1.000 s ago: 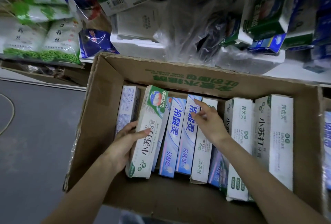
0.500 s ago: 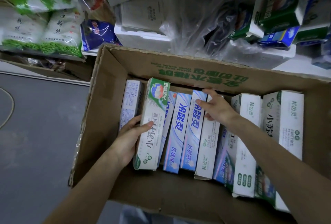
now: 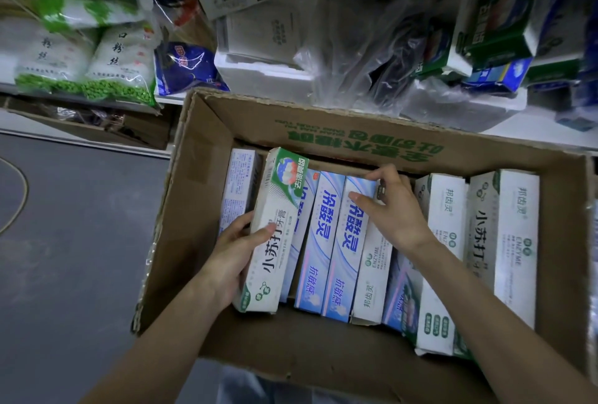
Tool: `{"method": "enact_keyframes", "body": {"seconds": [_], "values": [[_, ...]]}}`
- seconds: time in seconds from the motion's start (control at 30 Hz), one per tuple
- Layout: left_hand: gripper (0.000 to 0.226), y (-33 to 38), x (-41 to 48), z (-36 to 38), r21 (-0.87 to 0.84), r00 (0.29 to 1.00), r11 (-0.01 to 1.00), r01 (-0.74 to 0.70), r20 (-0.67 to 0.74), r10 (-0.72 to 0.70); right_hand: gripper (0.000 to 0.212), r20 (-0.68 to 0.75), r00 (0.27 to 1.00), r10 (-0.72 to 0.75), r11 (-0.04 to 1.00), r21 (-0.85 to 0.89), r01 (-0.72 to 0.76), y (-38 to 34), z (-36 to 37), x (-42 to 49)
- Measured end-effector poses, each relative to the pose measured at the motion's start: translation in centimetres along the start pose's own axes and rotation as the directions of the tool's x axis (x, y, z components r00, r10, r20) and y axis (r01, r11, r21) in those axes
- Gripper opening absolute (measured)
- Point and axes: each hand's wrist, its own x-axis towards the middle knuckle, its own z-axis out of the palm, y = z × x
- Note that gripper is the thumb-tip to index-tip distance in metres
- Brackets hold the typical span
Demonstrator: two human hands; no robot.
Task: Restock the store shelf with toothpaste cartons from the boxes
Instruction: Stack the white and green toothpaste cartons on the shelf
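— Head view: where's the green-and-white carton (image 3: 275, 242)?
— Inside the cardboard box (image 3: 207, 151). My left hand (image 3: 236, 251) grips it, thumb across its face. Its long axis runs away from me, green end far.
— And the other hand?
— My right hand (image 3: 391, 209) is just to the right and pinches the far end of a blue carton (image 3: 348, 248) lying parallel.

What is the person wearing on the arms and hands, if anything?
The left hand and right hand are bare, without gloves. The left forearm and right forearm are bare too: no sleeve, watch or bracelet shows.
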Motion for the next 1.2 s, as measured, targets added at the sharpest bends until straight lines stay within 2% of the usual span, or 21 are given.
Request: {"method": "enact_keyframes", "body": {"seconds": [0.17, 0.4, 0.53, 0.63, 0.7, 0.77, 0.87, 1.0, 1.2], "values": [[0.037, 0.4, -0.5, -0.4, 0.027, 0.999, 0.999, -0.028, 0.017, 0.028, 0.026, -0.032, 0.999, -0.041, 0.978, 0.201, 0.046, -0.3, 0.0, -0.7], [0.032, 0.9, -1.4, 0.3, 0.019, 0.996, 0.997, -0.07, 0.049, 0.069, 0.028, 0.043, 0.972, -0.232, 0.97, -0.061, 0.235, -0.8, -1.0, -0.6], [0.031, 0.8, -2.3, 0.4, 0.027, 0.992, 0.994, -0.11, 0.067, 0.108, 0.023, 0.016, 0.968, -0.25, 0.967, -0.041, 0.25, -0.4, -1.5, -0.9], [0.029, 0.9, -3.1, 0.3, 0.029, 0.985, 0.988, -0.149, 0.088, 0.146, 0.026, 0.024, 0.984, -0.177, 0.973, 0.155, 0.172, -0.2, -1.3, -1.9], [0.03, 1.1, -3.6, 0.4, 0.039, 0.98, 0.984, -0.175, 0.102, 0.17, 0.027, 0.058, 0.98, -0.189, 0.945, 0.282, 0.166, -0.2, -1.0, -3.0], [0.033, 1.3, -3.9, 0.4, 0.049, 0.975, 0.98, -0.191, 0.121, 0.184, 0.033, 0.049, 0.966, -0.255, 0.937, 0.259, 0.234, -0.3, -0.6, -4.1], [0.032, 1.9, -4.8, 0.3, 0.038, 0.96, 0.97, -0.241, 0.159, 0.232, 0.044, -0.023, 0.947, -0.32, 0.933, 0.167, 0.319, -1.0, -1.1, -6.2], [0.032, 2.5, -7.7, -0.1, 0.0, 0.916, 0.943, -0.332, 0.238, 0.322, 0.047, -0.167, 0.942, -0.29, 0.944, 0.109, 0.31, -2.5, -4.2, -9.5], [0.033, 6.4, -15.8, -1.0, -0.037, 0.849, 0.893, -0.449, 0.293, 0.44, 0.029, -0.382, 0.913, -0.145, 0.909, 0.314, 0.276, -10.0, -11.7, -17.4]]}}
